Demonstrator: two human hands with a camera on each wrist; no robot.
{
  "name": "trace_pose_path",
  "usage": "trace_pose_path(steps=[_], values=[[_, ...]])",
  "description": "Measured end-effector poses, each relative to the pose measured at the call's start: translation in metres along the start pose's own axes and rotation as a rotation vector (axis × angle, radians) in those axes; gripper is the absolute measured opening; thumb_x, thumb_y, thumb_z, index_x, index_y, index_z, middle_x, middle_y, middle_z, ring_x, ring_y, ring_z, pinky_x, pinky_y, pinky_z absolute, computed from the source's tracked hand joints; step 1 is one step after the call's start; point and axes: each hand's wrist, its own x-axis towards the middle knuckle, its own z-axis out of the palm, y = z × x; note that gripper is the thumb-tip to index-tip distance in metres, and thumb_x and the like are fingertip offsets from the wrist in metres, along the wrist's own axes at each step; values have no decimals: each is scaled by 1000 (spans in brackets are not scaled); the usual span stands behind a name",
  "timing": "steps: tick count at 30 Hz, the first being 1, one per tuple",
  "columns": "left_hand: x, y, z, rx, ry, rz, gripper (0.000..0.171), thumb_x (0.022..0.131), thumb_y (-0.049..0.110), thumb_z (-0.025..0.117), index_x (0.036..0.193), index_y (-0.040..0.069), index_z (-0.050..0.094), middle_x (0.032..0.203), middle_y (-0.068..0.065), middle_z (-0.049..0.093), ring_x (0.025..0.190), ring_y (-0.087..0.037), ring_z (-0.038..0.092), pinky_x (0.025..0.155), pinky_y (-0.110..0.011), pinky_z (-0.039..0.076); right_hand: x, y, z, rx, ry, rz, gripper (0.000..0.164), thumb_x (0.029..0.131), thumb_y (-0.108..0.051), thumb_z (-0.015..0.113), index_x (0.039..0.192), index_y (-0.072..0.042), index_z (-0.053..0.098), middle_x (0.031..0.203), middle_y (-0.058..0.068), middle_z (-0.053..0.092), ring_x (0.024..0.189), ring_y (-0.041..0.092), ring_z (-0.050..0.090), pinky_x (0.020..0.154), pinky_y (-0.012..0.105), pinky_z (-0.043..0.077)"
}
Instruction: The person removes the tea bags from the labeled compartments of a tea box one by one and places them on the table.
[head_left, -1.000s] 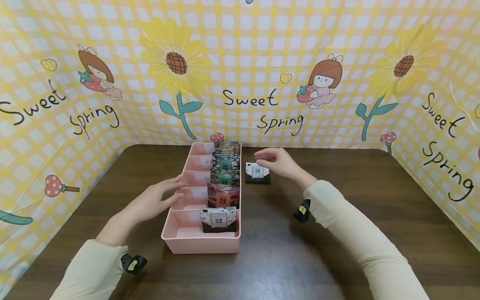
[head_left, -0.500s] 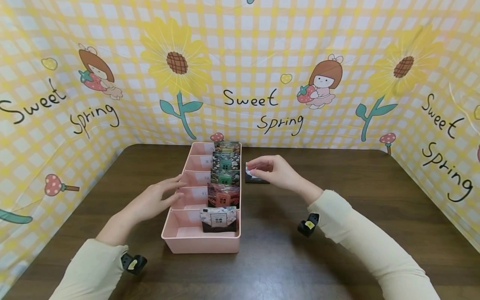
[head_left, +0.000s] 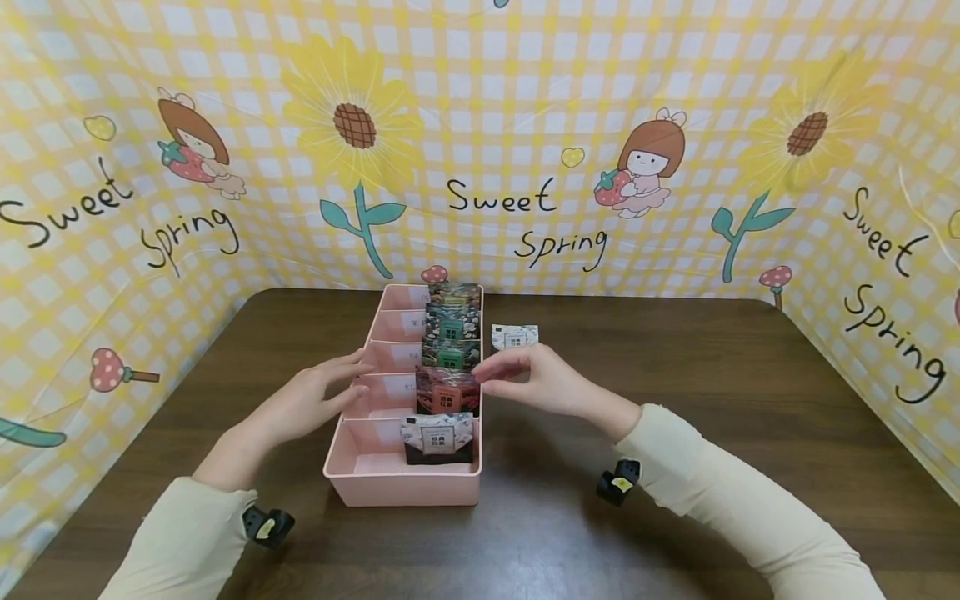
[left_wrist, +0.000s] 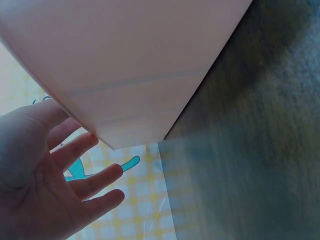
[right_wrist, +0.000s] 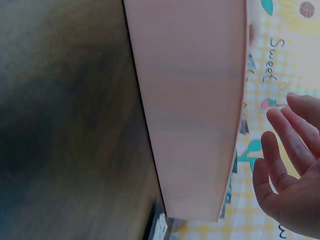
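Note:
A long pink divided box [head_left: 401,490] stands on the table, its compartments running away from me. In the front compartment leans a white-and-black tea sachet [head_left: 437,437]; a red tea sachet [head_left: 447,398] is in the one behind it. My right hand [head_left: 543,383] hovers at the box's right rim beside the red sachet, with nothing between its fingers. Another white-and-black tea sachet [head_left: 514,335] lies on the table beyond that hand, partly hidden by it. My left hand [head_left: 303,400] rests at the left rim with loosely extended fingers [left_wrist: 97,181].
Farther compartments hold a green sachet [head_left: 452,357], a teal-labelled sachet [head_left: 453,327] and a dark one [head_left: 455,293] at the back. Behind the brown table [head_left: 660,333] hangs a yellow checked cloth [head_left: 487,125], which also closes off both sides.
My right hand first drew back over the loose white-and-black sachet, then moved toward me and left to the box's right rim. That sachet stayed on the table. My left hand has kept still.

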Motion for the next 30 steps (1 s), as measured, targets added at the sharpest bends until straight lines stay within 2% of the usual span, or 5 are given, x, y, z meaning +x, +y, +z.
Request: trace_pose_path(steps=[11, 19, 30], values=[[0, 1, -1, -11, -7, -11, 37, 95, 22, 53, 128, 5, 56, 145, -25, 38, 131, -45, 38, 104, -59, 34, -5, 2, 17, 3, -63, -25, 26, 87, -15, 65, 110, -3, 67, 107, 11, 71, 100, 16, 66, 89, 31, 54], [0, 1, 0, 0, 6, -2, 38, 96, 26, 53, 128, 5, 57, 145, -24, 38, 131, -44, 38, 104, -59, 34, -7, 4, 26, -2, -56, -47, 24, 86, -11, 66, 107, 0, 68, 106, 13, 71, 98, 17, 67, 86, 22, 54], [0, 0, 0, 6, -1, 8, 38, 95, 23, 53, 128, 5, 56, 144, -25, 39, 131, -44, 39, 104, -59, 34, -7, 3, 31, -62, -44, -76, 17, 87, -13, 66, 101, -7, 71, 101, 7, 72, 94, 11, 66, 82, 19, 53]])
